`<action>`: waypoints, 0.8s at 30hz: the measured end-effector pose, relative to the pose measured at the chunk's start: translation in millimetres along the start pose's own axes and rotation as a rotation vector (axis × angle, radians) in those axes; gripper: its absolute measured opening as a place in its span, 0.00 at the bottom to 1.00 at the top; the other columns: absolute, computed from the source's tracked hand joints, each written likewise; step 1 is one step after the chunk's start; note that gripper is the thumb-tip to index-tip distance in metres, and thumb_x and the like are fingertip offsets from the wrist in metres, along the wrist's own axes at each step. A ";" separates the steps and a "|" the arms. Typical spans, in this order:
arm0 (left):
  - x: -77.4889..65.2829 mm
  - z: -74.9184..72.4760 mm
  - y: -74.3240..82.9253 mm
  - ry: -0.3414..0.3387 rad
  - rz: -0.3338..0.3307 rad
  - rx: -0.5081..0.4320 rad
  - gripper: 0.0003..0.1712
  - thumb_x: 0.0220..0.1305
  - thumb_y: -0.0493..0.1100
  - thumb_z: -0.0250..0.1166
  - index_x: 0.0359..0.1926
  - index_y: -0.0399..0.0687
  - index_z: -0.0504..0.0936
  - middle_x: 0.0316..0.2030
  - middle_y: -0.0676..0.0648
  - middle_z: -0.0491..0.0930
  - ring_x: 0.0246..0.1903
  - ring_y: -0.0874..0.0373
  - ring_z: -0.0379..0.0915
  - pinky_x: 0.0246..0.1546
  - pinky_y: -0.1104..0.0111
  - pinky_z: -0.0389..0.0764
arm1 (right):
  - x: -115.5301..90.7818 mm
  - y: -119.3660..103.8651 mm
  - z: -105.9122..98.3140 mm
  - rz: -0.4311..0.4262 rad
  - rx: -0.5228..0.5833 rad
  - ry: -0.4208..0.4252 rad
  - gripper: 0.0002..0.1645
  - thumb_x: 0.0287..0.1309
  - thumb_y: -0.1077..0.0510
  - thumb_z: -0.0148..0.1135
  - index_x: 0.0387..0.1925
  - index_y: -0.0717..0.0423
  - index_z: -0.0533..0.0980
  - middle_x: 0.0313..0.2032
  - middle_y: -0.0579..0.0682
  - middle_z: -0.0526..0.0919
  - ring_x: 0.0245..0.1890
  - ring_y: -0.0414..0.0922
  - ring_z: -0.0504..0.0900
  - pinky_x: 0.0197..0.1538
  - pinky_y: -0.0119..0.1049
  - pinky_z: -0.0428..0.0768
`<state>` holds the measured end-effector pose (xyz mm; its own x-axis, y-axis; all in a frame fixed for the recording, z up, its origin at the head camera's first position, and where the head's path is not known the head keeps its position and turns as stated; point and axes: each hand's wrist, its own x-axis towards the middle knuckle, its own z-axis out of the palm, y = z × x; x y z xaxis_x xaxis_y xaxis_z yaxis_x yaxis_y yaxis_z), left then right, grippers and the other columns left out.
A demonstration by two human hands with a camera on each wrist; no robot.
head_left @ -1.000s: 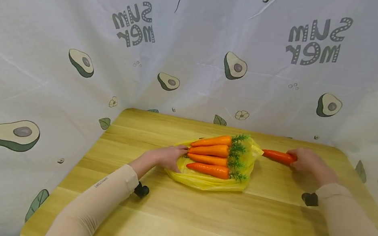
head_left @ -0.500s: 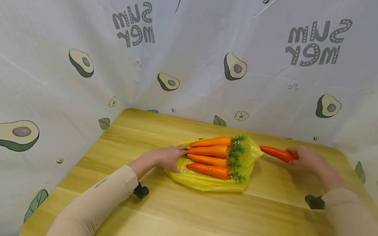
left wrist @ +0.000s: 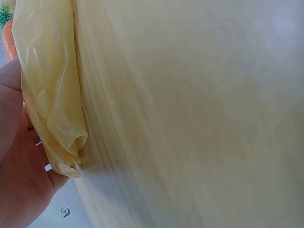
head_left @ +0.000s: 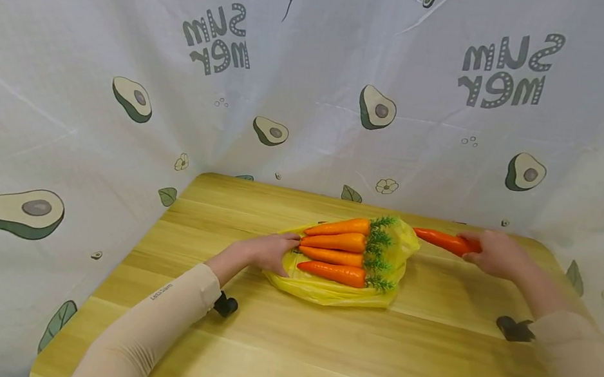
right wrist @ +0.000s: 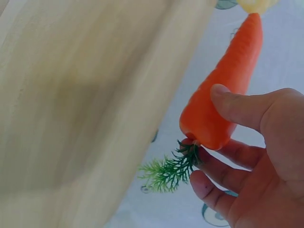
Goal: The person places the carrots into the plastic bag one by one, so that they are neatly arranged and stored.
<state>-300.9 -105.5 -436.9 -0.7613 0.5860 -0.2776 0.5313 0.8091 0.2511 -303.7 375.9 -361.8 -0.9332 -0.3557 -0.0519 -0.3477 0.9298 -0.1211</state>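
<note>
On the wooden table lies a yellow plastic bag (head_left: pixel 333 296), its left edge held by my left hand (head_left: pixel 266 251). In the left wrist view, the crinkled bag (left wrist: pixel 54 90) lies between the thumb and fingers of that hand (left wrist: pixel 21 180). Several carrots (head_left: pixel 336 240) with green tops rest side by side on the bag, tips toward the left hand. My right hand (head_left: pixel 497 253) pinches another carrot (head_left: pixel 441 239) by its thick end, the tip pointing left at the bag's right edge. In the right wrist view, its green top (right wrist: pixel 171 172) hangs beside the fingers.
The wooden table (head_left: pixel 311 359) has its back edge against a white curtain (head_left: pixel 317 86) printed with avocados. Small black devices sit at both wrists, one at the left wrist (head_left: pixel 226 305) and one at the right (head_left: pixel 515 329).
My right hand has shifted slightly away and to the right. The carrot's tip has moved a little left and up, toward the bag. My left hand and the bagged carrots stay put.
</note>
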 end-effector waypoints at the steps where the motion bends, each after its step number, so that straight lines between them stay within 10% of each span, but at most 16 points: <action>1: 0.1 0.1 0.1 0.000 0.000 -0.001 0.52 0.63 0.57 0.70 0.79 0.43 0.55 0.80 0.46 0.50 0.77 0.49 0.51 0.75 0.60 0.59 | -1.0 -0.9 -1.8 -0.004 -0.003 0.008 0.28 0.59 0.59 0.68 0.59 0.67 0.76 0.32 0.53 0.78 0.31 0.51 0.73 0.36 0.47 0.73; 24: -0.1 0.2 1.1 0.007 -0.001 -0.004 0.53 0.63 0.57 0.71 0.79 0.42 0.55 0.80 0.45 0.50 0.77 0.47 0.51 0.75 0.58 0.58 | -20.2 -68.1 -40.0 -0.011 -0.037 0.108 0.33 0.60 0.50 0.70 0.64 0.60 0.76 0.50 0.68 0.82 0.42 0.60 0.80 0.44 0.61 0.78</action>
<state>-300.2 -104.6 -436.8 -0.7643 0.5852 -0.2710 0.5293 0.8093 0.2547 -264.8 323.6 -312.8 -0.9329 -0.3557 0.0563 -0.3595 0.9294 -0.0838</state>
